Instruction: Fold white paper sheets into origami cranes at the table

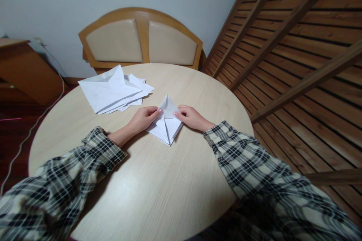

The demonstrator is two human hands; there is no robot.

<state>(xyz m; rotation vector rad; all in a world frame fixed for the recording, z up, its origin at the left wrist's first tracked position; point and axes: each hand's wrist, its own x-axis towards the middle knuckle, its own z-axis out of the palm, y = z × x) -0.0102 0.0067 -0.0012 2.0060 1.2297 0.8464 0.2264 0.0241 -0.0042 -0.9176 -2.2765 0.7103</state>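
A folded sheet of white paper [167,130] lies near the middle of the round table, one corner pointing toward me and a creased flap rising to a point at the far side. My left hand [145,116] pinches its left edge between thumb and fingers. On the opposite edge, my right hand [192,116] is closed the same way, its thumb on top of the paper. The fingertips beneath the paper are hidden. Creases run down the near half toward the front corner.
Several white paper sheets [113,88] are stacked loosely at the table's far left. The pale wooden tabletop [141,188] has a curved edge. Beyond it stands a padded wooden headboard [145,41]. Wooden slats [296,37] rise on the right; a white cable [36,122] trails at left.
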